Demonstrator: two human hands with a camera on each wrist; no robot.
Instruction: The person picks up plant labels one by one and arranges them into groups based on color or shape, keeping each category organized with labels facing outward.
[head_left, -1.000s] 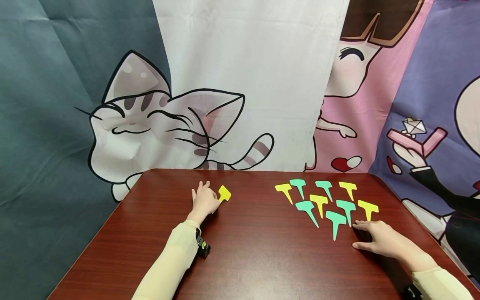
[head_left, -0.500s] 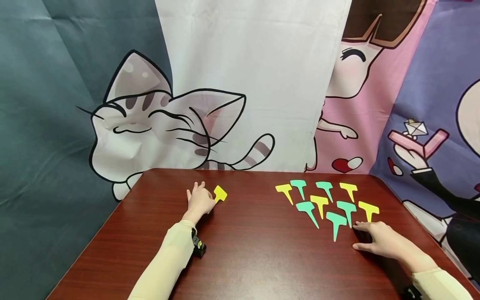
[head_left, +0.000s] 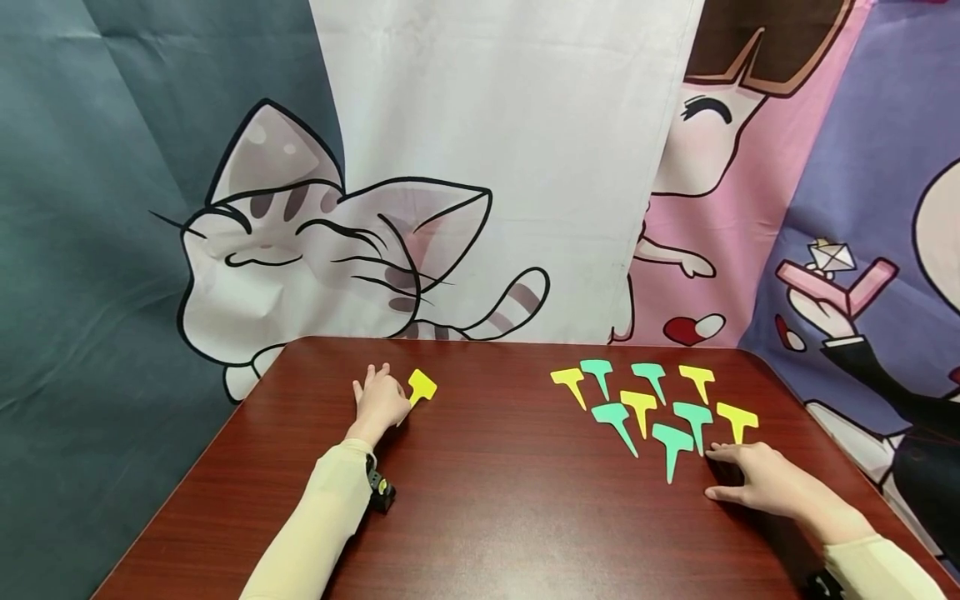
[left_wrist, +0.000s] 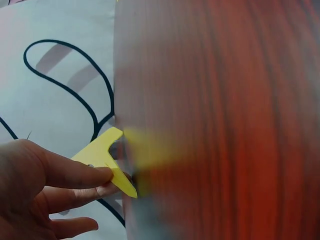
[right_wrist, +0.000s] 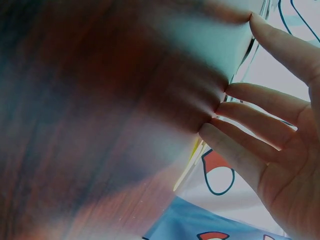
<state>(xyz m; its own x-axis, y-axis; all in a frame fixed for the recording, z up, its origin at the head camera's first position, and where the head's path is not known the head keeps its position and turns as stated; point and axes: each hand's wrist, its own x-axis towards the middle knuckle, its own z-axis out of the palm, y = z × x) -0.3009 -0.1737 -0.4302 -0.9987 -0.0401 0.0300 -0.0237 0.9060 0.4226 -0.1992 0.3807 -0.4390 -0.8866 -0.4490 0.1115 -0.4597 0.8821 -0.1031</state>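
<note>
Between thumb and forefinger, my left hand [head_left: 380, 403] pinches a yellow T-shaped plant label [head_left: 422, 385] by its stem, its broad head pointing away. The left wrist view shows the same yellow label [left_wrist: 100, 150] just over the tabletop, its pointed end past the fingertips. My right hand [head_left: 772, 479] rests its fingertips on the table, fingers spread, holding nothing. Just beyond it lie a yellow label [head_left: 737, 419] and a green label [head_left: 693, 417]. In the right wrist view the right hand [right_wrist: 280, 140] touches the surface with several fingertips.
Several more green and yellow labels lie flat on the right half of the brown table [head_left: 480, 500], among them a green label [head_left: 671, 446] and a yellow label [head_left: 567, 382]. A cartoon-printed cloth [head_left: 510, 167] hangs behind the table's far edge.
My left hand has moved left across the table with the yellow plant label in its pinch. The right hand and the labels on the right have stayed in place.
</note>
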